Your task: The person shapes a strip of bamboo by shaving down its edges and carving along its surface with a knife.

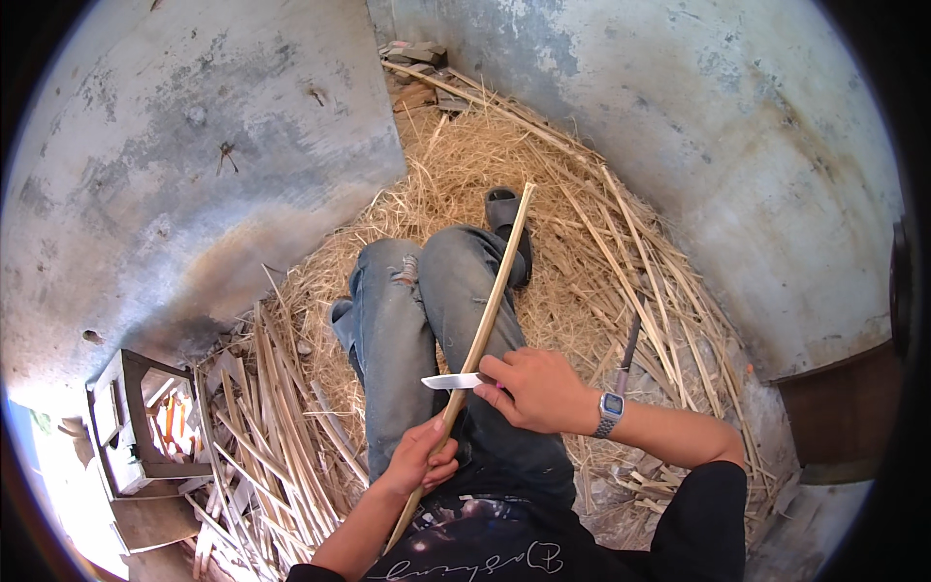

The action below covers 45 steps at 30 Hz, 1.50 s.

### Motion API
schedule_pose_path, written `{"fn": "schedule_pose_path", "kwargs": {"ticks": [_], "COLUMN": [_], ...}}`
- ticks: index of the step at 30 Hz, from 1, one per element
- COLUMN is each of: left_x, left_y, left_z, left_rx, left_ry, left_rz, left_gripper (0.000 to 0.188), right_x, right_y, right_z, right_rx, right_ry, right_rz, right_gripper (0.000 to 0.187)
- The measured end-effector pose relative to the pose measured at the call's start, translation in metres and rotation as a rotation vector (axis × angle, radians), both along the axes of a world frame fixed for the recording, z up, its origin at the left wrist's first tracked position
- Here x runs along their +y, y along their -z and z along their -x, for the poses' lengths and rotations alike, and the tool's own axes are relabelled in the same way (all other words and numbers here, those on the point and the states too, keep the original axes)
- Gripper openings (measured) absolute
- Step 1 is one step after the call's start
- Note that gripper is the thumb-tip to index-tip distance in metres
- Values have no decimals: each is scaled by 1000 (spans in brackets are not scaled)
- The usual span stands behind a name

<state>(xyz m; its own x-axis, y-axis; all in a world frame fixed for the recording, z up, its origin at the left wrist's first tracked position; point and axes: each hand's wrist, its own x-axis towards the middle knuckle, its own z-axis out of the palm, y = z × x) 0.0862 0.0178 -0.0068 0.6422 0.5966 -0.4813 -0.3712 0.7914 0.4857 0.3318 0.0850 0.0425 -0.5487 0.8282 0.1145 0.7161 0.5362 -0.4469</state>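
Note:
A long, pale strip of split bamboo or wood [501, 276] slants across my lap, from beside my waist up past my knees. Around its lower part my left hand [423, 456] is closed, thumb along the strip. My right hand [539, 388] grips a knife [454, 381] whose short, bright blade points left and lies across the strip, a little above my left hand. Most of the knife's handle is hidden by my right fingers. Both knees in worn jeans [393, 310] are under the work.
Curly shavings [436, 184] cover the floor ahead. Many loose strips [276, 436] lie at my left, with more along the wall [659, 291] on the right. A dark rod-like tool [631, 344] rests at right. A wooden frame box [145, 427] stands at lower left. Weathered walls [242, 116] enclose the space.

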Motion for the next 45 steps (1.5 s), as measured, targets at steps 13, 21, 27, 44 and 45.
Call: {"fn": "schedule_pose_path", "kwargs": {"ticks": [13,21,27,44,45], "left_x": [-10,-24,-33,-38,-37], "left_y": [19,25,33,34,32], "left_z": [-4,18,32,38,33], "left_rx": [268,159,196,245,238], "left_ry": [-62,-26,11,-39,-30], "left_rz": [-323,-218,-250,-277,-282], "left_gripper": [52,55,54,53,53], "right_x": [28,59,64,86,99], "right_y": [0,6,2,7,8], "right_z": [-6,-31,-33,-59,-75], "right_rx": [-102,-128,-164,-79,-56], "right_ry": [222,241,294,237,392], "right_rz": [-24,18,-106,-154,-180], "right_gripper": [27,26,26,26,26]}}
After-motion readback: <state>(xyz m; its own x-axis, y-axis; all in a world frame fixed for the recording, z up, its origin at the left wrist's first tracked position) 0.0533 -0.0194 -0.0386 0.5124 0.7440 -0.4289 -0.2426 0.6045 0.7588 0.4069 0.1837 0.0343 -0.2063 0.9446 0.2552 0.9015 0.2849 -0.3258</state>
